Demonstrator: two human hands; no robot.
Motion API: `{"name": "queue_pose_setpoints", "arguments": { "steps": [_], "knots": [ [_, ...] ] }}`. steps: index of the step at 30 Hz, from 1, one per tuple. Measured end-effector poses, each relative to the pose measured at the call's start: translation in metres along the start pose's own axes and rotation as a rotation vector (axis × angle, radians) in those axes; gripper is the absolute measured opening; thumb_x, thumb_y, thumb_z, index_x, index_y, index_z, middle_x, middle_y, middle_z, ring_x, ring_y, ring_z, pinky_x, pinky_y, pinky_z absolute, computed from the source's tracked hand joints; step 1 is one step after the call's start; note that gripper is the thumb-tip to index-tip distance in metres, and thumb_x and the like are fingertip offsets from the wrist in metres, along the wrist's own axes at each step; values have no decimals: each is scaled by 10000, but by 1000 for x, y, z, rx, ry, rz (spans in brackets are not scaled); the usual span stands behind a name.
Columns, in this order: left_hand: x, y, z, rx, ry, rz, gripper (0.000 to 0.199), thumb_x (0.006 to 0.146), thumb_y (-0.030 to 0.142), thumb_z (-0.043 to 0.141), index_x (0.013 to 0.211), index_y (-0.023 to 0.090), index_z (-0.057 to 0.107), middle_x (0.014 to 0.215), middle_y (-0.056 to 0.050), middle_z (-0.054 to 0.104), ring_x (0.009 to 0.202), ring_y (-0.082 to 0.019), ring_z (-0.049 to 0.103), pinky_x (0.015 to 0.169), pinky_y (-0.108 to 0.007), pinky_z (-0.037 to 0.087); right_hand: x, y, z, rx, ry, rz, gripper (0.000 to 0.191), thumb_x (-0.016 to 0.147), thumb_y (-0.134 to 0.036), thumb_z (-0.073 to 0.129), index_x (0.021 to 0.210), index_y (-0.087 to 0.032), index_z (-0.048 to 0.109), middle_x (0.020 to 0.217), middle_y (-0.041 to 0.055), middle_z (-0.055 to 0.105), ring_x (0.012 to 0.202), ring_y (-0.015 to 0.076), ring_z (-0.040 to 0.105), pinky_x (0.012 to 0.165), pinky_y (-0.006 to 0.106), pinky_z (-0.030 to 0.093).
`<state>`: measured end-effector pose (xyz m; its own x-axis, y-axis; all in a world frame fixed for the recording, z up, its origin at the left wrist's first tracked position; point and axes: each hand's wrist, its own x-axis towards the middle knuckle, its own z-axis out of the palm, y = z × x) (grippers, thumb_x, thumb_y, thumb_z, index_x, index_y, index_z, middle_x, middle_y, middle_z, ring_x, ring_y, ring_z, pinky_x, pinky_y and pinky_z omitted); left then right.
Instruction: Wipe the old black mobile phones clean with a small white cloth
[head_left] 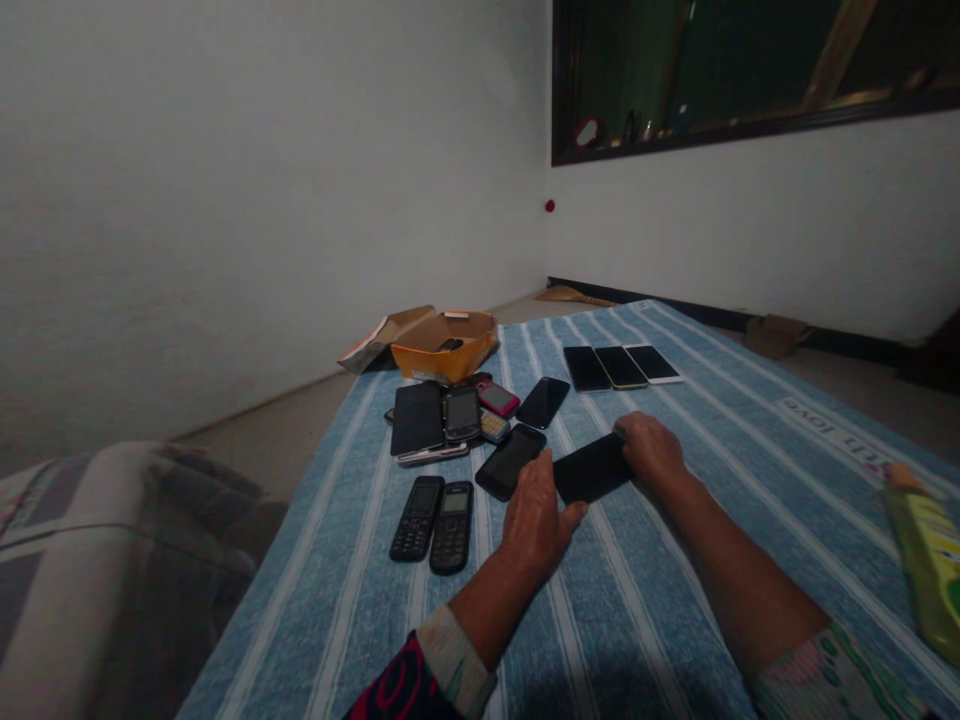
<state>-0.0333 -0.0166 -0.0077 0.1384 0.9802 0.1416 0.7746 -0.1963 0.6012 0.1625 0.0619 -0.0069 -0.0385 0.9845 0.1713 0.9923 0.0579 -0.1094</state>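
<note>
Between both hands (536, 520), black phone (594, 469); phones (512, 461) beyond.

**Phones spread across a blue cloth (300, 610) with white stripes**

The cloth covers a long, flat surface. At its far left sits an open orange cardboard box (442, 362). In front of the box lies an overlapping cluster of phones (461, 413), one of them pink. Nearer, two dark keypad phones (451, 527) lie side by side. Right of the cluster are two black smartphones (543, 402). Farther right, three smartphones (621, 367) form a row, the rightmost white. A yellow-green bottle (930, 565) is at the right edge.
</note>
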Motion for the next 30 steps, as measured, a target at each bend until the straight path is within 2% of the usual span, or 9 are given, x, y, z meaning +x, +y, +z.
{"name": "queue_pose_setpoints", "arguments": {
  "steps": [3, 6, 8, 11, 13, 21, 30],
  "knots": [
    [0, 1, 0, 9, -10, 4, 750, 763, 252, 672, 1405, 94, 319, 1391, -201, 475, 1335, -316, 413, 1104, -471, 353, -7, -12, -3, 8, 56, -92, 278, 775, 2, 457, 871, -151, 668, 925, 111, 629, 915, 220, 562, 743, 289, 373],
    [1, -1, 2, 9, -6, 12, 755, 756, 245, 673, 1403, 88, 316, 1399, -208, 466, 1343, -324, 402, 1109, -467, 348, -17, -32, -2, 173, 126, -388, 299, 765, 26, 445, 873, -154, 658, 898, 87, 620, 922, 204, 532, 799, 287, 379],
    [1, -4, 4, -6, 13, 30, 747, 756, 241, 669, 1399, 101, 315, 1382, -198, 483, 1323, -324, 426, 1094, -471, 365, -23, -47, 1, 293, 129, -580, 309, 780, 22, 435, 896, -158, 657, 887, 76, 621, 915, 195, 528, 813, 288, 388],
    [2, -8, 7, -27, 51, 69, 748, 767, 230, 650, 1410, 119, 285, 1369, -187, 495, 1302, -314, 449, 1076, -482, 381, -27, -61, 5, 375, 80, -706, 331, 787, 16, 433, 962, -153, 657, 896, 72, 634, 920, 190, 535, 846, 299, 392],
    [2, -9, 6, -25, 48, 63, 781, 759, 237, 663, 1419, 104, 265, 1385, -203, 478, 1314, -321, 435, 1077, -492, 378, -25, -62, 6, 370, 38, -675, 321, 784, 13, 439, 946, -152, 661, 892, 69, 642, 918, 188, 545, 850, 300, 390],
    [2, 0, -2, 12, -36, 6, 755, 758, 257, 672, 1405, 96, 319, 1396, -199, 481, 1336, -324, 415, 1083, -479, 377, -11, -39, 3, 185, -25, -365, 310, 823, -29, 432, 925, -174, 686, 915, 64, 655, 917, 187, 564, 820, 284, 353],
    [1, 4, -5, 17, -70, -17, 742, 774, 276, 668, 1410, 79, 341, 1428, -198, 460, 1350, -307, 402, 1115, -450, 346, -3, -12, 2, 9, 11, -101, 304, 845, -54, 430, 943, -197, 679, 983, 67, 651, 938, 192, 578, 745, 275, 342]
  ]
}}
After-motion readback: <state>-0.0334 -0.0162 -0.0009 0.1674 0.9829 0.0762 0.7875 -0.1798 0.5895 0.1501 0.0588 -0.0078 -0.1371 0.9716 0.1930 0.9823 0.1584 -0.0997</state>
